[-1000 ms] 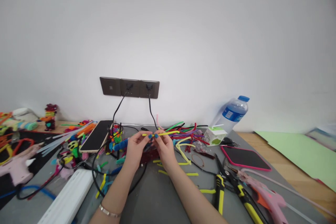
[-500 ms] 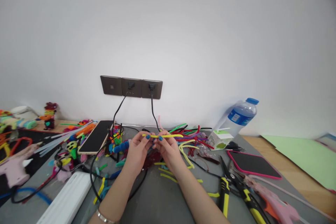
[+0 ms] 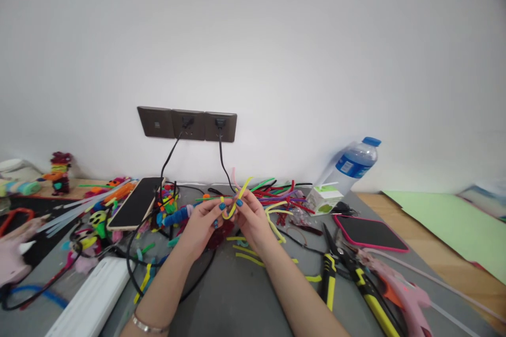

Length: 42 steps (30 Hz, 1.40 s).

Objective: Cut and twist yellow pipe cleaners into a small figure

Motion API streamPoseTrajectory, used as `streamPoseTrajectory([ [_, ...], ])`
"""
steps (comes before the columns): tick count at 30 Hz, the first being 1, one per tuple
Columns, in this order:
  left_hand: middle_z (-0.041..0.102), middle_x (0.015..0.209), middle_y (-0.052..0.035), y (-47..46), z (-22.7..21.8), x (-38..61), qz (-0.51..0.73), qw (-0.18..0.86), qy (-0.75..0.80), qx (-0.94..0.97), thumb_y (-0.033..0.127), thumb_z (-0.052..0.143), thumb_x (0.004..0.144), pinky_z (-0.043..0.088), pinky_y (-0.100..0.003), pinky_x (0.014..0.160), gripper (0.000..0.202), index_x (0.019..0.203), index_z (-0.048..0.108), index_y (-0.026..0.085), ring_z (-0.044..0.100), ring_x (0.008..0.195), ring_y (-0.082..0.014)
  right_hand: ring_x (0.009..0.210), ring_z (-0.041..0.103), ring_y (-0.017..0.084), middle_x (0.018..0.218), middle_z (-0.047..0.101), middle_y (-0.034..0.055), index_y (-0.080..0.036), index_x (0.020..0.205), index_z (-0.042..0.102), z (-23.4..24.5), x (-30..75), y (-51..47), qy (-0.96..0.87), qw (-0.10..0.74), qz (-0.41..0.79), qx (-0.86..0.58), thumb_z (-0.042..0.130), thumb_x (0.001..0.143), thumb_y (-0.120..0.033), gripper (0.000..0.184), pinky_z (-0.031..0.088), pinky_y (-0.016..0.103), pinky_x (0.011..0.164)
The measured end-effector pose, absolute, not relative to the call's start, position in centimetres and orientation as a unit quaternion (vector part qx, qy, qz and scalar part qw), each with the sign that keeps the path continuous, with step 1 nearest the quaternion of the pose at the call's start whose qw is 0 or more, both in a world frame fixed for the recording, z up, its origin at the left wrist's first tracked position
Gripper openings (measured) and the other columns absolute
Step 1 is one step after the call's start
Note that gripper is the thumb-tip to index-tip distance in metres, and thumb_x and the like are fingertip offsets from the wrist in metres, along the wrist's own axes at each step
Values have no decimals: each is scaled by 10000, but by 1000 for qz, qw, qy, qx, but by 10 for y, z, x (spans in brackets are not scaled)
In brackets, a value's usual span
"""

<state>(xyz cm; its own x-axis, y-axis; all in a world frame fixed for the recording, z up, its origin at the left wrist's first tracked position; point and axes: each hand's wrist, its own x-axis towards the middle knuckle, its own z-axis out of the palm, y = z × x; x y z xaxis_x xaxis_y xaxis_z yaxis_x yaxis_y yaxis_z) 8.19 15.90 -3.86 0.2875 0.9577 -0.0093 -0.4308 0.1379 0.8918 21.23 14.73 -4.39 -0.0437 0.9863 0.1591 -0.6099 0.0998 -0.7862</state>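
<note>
A yellow pipe cleaner [image 3: 245,187] is bent into a narrow loop between my two hands, above the middle of the table. My left hand [image 3: 206,221] pinches its bent lower end. My right hand [image 3: 250,217] grips it higher up, with one end sticking up past the fingers. Below and beside my right hand lie several short yellow pipe cleaner pieces [image 3: 249,258]. A pile of coloured pipe cleaners [image 3: 276,192] spreads behind it. Near my left hand is a blue fuzzy coil [image 3: 176,216].
Long-nosed pliers [image 3: 358,279] and a pink glue gun [image 3: 403,292] lie at the right, near a pink-edged phone [image 3: 371,233]. A water bottle [image 3: 353,163] leans on the wall by a small carton [image 3: 324,198]. Left are another phone [image 3: 136,202], a white power strip [image 3: 89,303] and black cables [image 3: 128,253].
The yellow pipe cleaner, nearly straight before, is now folded into a loop with one end pointing up. The whole view has shifted slightly.
</note>
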Motion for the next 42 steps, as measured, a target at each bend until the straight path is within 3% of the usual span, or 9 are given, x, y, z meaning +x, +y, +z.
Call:
streamPoseTrajectory([
  [4,629,627,-10,156,-37,82,497,669,335,440,406,810,631,367,-203,521,357,861,760,137,486,548,-84,508,509,89,677,572,-48,-236,839,568,-41,212,146,-378,624,636,-250,756,720,-383,266,425,208,504],
  [10,641,613,12,154,-37,81,482,707,279,435,345,817,655,416,-191,549,527,1132,637,209,560,567,-109,513,513,92,680,575,-48,-256,1032,610,-36,213,144,-375,589,676,-236,785,684,-362,404,441,210,505],
  [17,692,840,-29,152,-34,67,398,783,260,401,291,811,664,500,-240,617,554,1178,609,242,621,632,-125,495,510,72,642,603,-35,-202,995,682,-37,219,138,-399,499,737,-220,765,720,-360,327,432,172,472],
  [20,693,834,-28,150,-31,64,372,795,266,398,276,833,628,508,-259,610,625,1208,599,249,632,622,-137,489,522,73,624,621,-27,-182,919,676,-39,220,137,-421,478,739,-217,755,741,-353,259,444,174,470],
  [23,688,779,-23,151,-29,64,388,786,280,392,278,819,647,498,-250,593,575,1180,609,220,629,607,-134,472,523,67,626,627,-27,-182,856,644,-40,218,139,-417,497,728,-222,756,743,-364,241,442,171,467],
  [27,689,762,-18,156,-31,67,464,734,317,382,276,801,673,463,-185,532,424,1051,632,185,624,617,-111,461,508,65,596,587,-46,-188,810,612,-43,214,146,-384,584,668,-256,771,718,-387,271,420,175,462],
  [32,704,788,-29,160,-36,71,518,661,335,427,291,820,634,537,-210,608,299,849,663,155,659,697,-134,474,514,84,577,560,-53,-191,814,601,-47,215,154,-355,662,595,-287,784,692,-400,303,425,201,462],
  [42,746,727,-61,158,-34,74,553,508,379,541,227,800,599,565,-262,655,187,760,746,146,682,671,-174,475,545,103,596,587,-43,-195,812,594,-52,211,151,-429,658,542,-298,719,771,-410,251,443,233,488],
])
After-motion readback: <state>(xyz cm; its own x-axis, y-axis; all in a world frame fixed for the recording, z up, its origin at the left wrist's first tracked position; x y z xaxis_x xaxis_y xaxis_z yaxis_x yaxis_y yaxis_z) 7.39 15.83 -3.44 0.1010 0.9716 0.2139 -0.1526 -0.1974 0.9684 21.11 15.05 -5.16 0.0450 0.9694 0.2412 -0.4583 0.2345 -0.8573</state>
